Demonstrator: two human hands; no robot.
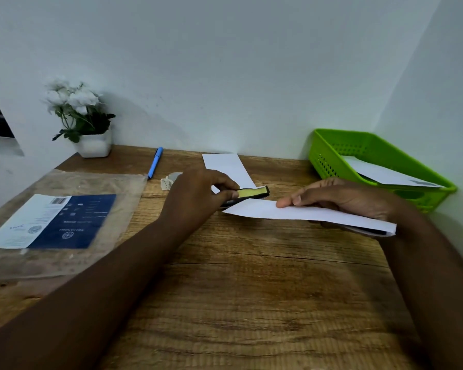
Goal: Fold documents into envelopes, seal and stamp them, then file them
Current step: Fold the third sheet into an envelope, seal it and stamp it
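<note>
Head view shows you the wooden desk [251, 303] first, with a clear plastic packet [51, 220] carrying a blue-and-white label lying flat at your left. At the far right corner sits the green tray [332, 148], with one white envelope [385, 174] already lying inside it. Another white sheet [225, 164] lies near the wall, partly behind your left hand.

Your right hand [348, 198] holds the working envelope [305, 213] just above the desk, thumb pressed on top and fingers curled underneath, its free end pointing toward your left hand [198, 196]. That hand's fingers are curled round a small dark stamp pad [247, 194] with a yellow-green face, held at the envelope's tip. A blue pen [155, 162] and a scrap of tape [171, 180] lie behind.

You look to be at the sealing or stamping step. Next, steady the envelope flat and bring the pad squarely onto it, then file it in the tray.
</note>
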